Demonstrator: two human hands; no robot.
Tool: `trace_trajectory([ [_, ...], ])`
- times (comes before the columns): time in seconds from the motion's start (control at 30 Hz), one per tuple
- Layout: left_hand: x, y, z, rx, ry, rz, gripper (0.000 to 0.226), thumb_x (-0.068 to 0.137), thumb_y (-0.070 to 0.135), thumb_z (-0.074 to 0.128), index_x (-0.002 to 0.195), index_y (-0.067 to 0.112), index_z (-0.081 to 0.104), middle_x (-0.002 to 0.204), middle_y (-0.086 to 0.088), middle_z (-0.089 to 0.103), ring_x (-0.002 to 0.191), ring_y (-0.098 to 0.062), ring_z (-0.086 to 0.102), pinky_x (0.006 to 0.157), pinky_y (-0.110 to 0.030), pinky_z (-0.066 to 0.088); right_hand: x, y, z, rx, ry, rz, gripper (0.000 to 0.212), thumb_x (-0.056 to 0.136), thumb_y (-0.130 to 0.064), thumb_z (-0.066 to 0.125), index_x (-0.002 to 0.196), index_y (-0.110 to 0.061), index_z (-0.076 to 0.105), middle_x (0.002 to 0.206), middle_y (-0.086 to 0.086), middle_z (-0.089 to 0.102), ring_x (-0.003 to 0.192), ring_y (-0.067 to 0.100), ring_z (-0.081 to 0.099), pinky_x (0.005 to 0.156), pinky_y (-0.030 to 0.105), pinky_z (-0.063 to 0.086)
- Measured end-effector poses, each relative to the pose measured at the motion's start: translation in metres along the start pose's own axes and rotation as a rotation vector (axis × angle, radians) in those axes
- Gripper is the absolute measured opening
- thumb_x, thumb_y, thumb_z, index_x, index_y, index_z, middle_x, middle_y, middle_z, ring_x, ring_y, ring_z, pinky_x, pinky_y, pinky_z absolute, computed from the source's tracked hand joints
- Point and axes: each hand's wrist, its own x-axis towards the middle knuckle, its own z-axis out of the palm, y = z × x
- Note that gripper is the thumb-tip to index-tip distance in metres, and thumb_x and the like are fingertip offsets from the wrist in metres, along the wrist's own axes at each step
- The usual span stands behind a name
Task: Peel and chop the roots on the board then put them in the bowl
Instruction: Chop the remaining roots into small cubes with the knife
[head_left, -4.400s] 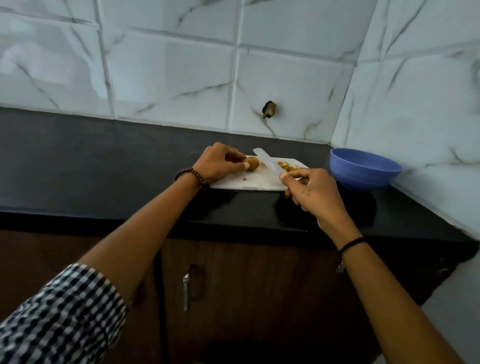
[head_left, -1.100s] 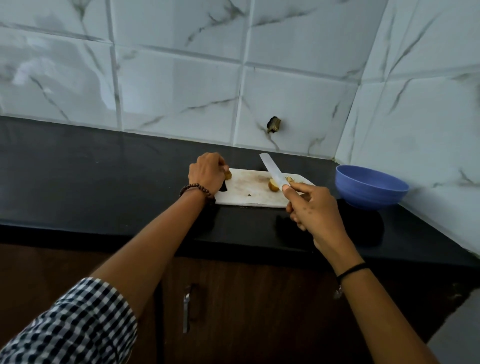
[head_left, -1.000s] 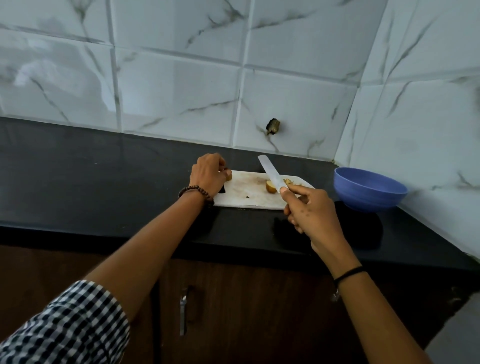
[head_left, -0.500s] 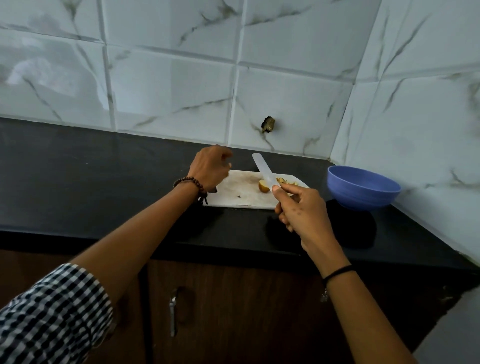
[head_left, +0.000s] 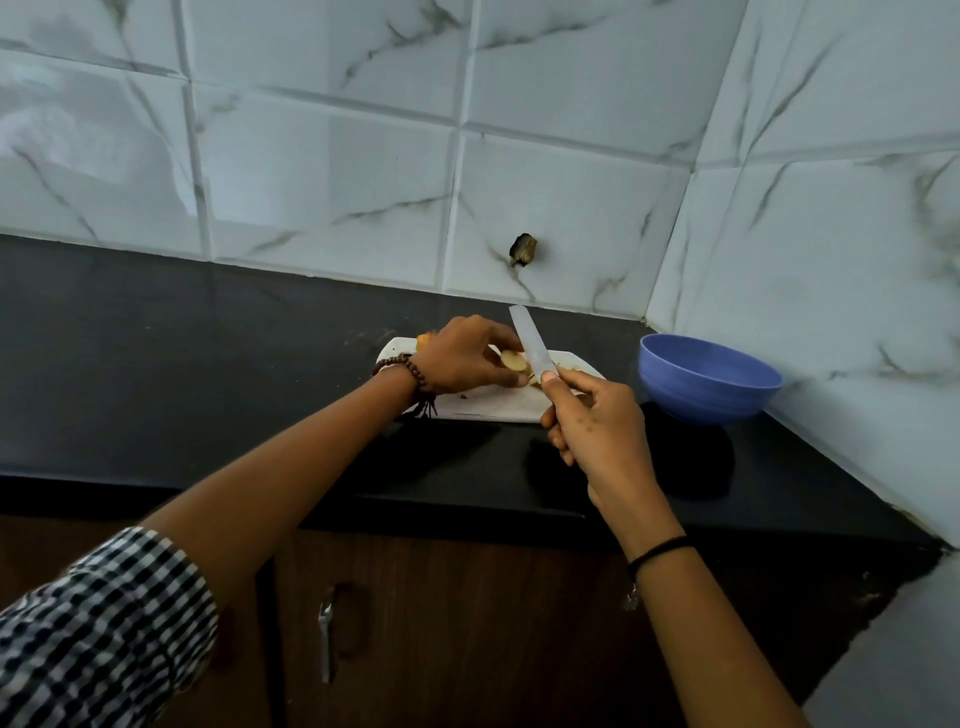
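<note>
While the left hand pinches a pale root piece between thumb and fingertips just above the white board, the right hand is curled round the handle of a knife, with the blade slanting up over the board's right half, just beside that piece. Orange root at the board's far left corner, partly hidden by the left hand; yellowish bits on the board under the held piece. Blue bowl stands right of the board, apart from it.

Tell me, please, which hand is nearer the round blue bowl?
Right. The right hand, holding the white knife, is just left of the round blue bowl; the left hand, pinching a pale root piece, is farther left.
</note>
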Motion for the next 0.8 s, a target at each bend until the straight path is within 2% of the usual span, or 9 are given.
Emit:
trace_trajectory([
  [0.1,-0.005,-0.005,-0.014,-0.155,0.01,-0.024,0.051,0.071,0.03,0.085,0.118,0.02,0.067,0.11,0.01,0.069,0.088,-0.002,0.067,0.075,-0.008,0.051,0.002,-0.001,-0.001,-0.006,-0.004,0.013,0.03,0.098,-0.032,0.059,0.127,-0.027,0.064,0.07,0.005,0.067,0.05,0.007,0.052,0.044,0.02,0.045],
  [0.3,-0.02,-0.029,-0.023,-0.329,0.004,-0.092,0.048,0.072,0.022,0.084,0.117,0.022,0.068,0.107,0.007,0.071,0.097,-0.005,0.067,0.088,-0.021,0.053,0.001,-0.004,0.001,-0.023,-0.01,0.028,0.033,0.097,-0.032,0.06,0.13,-0.026,0.062,0.073,0.006,0.068,0.051,0.008,0.053,0.044,0.02,0.045],
  [0.5,-0.021,-0.034,-0.024,-0.286,0.012,-0.11,0.044,0.082,0.009,0.075,0.122,0.026,0.065,0.108,0.013,0.068,0.095,0.004,0.063,0.081,-0.013,0.049,0.001,-0.004,0.001,-0.02,-0.012,0.039,0.031,0.098,-0.031,0.06,0.128,-0.027,0.063,0.071,0.006,0.066,0.048,0.006,0.05,0.043,0.02,0.043],
  [0.67,-0.025,-0.036,-0.022,-0.23,0.045,-0.12,0.04,0.078,0.016,0.079,0.117,0.022,0.07,0.104,0.01,0.073,0.094,0.003,0.067,0.09,-0.014,0.05,0.0,-0.003,0.003,-0.019,-0.014,0.038,0.031,0.097,-0.032,0.061,0.127,-0.027,0.065,0.07,0.005,0.066,0.047,0.007,0.05,0.042,0.02,0.043],
  [0.8,-0.023,-0.035,-0.022,-0.32,-0.052,-0.151,0.036,0.078,0.025,0.079,0.113,0.026,0.072,0.106,0.014,0.072,0.101,0.003,0.065,0.095,-0.019,0.047,0.0,-0.003,0.003,-0.048,-0.016,0.046,0.033,0.097,-0.033,0.061,0.13,-0.028,0.062,0.073,0.006,0.068,0.05,0.007,0.052,0.044,0.021,0.045],
])
